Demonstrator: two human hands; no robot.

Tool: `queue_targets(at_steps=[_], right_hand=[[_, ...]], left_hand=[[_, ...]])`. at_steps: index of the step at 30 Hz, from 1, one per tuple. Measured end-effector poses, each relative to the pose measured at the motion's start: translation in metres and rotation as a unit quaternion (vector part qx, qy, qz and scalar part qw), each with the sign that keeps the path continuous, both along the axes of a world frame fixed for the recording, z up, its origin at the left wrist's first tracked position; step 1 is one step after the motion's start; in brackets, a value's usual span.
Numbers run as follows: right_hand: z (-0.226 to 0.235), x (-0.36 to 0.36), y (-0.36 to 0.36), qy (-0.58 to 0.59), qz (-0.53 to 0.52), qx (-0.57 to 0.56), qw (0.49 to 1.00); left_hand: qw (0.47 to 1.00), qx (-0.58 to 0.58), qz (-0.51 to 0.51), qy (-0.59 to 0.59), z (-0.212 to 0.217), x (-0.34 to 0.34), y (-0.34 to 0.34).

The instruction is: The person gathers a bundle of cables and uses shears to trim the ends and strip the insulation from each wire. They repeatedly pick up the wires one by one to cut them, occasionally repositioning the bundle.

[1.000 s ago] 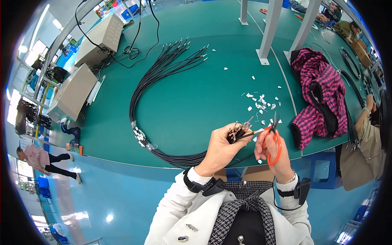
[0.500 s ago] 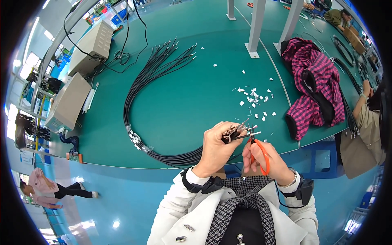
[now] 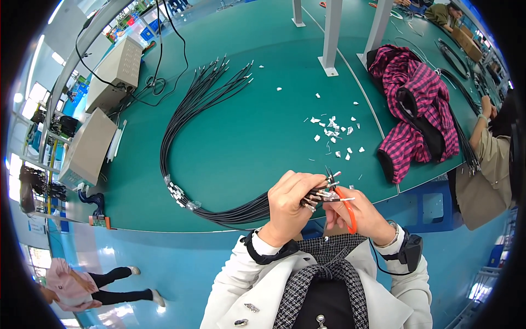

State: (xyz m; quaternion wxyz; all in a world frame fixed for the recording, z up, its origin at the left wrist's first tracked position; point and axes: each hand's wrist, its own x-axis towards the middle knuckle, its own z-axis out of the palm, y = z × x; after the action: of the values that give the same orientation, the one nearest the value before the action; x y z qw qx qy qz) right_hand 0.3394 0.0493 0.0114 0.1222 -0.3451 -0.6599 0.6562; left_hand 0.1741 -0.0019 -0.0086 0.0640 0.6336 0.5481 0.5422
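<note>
My left hand (image 3: 289, 204) grips the near ends of a bundle of black cables (image 3: 186, 118), whose metal-tipped ends stick out between my fingers. The bundle loops left across the green table (image 3: 246, 137) and fans out at the far end. My right hand (image 3: 359, 216) holds orange-handled scissors (image 3: 345, 205), their blades right at the cable tips. Both hands are close together above the table's near edge.
Small white scraps (image 3: 333, 131) lie scattered on the table ahead of me. A red-and-black checked jacket (image 3: 419, 104) lies at the right. Two beige boxes (image 3: 90, 145) stand at the left, white posts (image 3: 331, 38) at the back. Another person (image 3: 487, 159) sits at the right.
My hands have drawn nearer to my body and closer together. The scissors, earlier held upright beside the cable ends, now lie across them.
</note>
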Motion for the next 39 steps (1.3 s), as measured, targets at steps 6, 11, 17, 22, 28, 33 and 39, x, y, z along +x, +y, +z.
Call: queue_targets(at_steps=[6,11,17,22,28,33,39], right_hand=[[-0.005,-0.003,-0.001,-0.019,-0.003,0.074,0.997],[-0.025,-0.01,-0.007,-0.034,-0.025,0.158,0.986],[-0.012,-0.018,-0.005,0.107,-0.158,-0.033,0.981],[0.01,-0.029,-0.014,0.236,-0.251,-0.103,0.933],[0.014,-0.026,-0.02,0.244,-0.277,-0.12,0.922],[0.011,-0.028,-0.023,0.249,-0.305,-0.129,0.91],[0.008,-0.029,-0.024,0.25,-0.318,-0.13,0.905]], left_hand=[[1.0,0.007,0.0,0.002,-0.002,0.0,-0.003],[0.981,-0.05,-0.022,-0.188,0.001,-0.004,-0.005],[0.957,-0.086,-0.051,-0.272,0.006,-0.01,-0.01],[0.997,0.001,-0.005,-0.073,0.001,-0.003,-0.009],[0.991,0.112,0.049,0.055,-0.007,0.005,-0.008],[0.981,0.14,0.065,0.121,-0.02,0.005,-0.009],[0.978,0.14,0.065,0.138,-0.024,0.006,-0.008]])
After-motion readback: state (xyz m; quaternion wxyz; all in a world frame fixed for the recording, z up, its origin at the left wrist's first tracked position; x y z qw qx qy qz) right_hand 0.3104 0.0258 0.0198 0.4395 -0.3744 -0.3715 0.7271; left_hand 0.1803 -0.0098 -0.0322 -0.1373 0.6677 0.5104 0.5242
